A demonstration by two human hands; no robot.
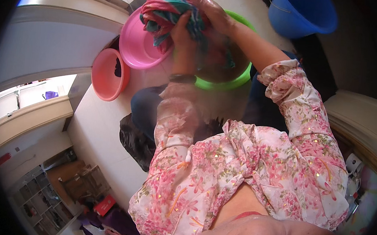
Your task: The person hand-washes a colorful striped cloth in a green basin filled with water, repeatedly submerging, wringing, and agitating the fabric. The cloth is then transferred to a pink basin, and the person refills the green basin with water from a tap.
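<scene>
A bunched wet-looking cloth (164,16) in red, teal and dark blue is held up over two basins. My left hand (184,33) grips it from the near side, a dark band (182,78) on the wrist. Wrapped round its far right part is my right hand (212,11). Part of the cloth hangs down into a green plastic basin (223,85), which holds murky brown water (218,72). Under the bundle's left end stands a pink plastic basin (140,53), its inside partly hidden by the cloth.
A smaller coral basin (107,79) with a dark item (118,67) in it stands on the pale tiled floor (105,138). A blue bucket (285,21) is at the far right. Beside my left knee lies a crumpled black plastic bag (137,143). Shelves (40,202) stand at the lower left.
</scene>
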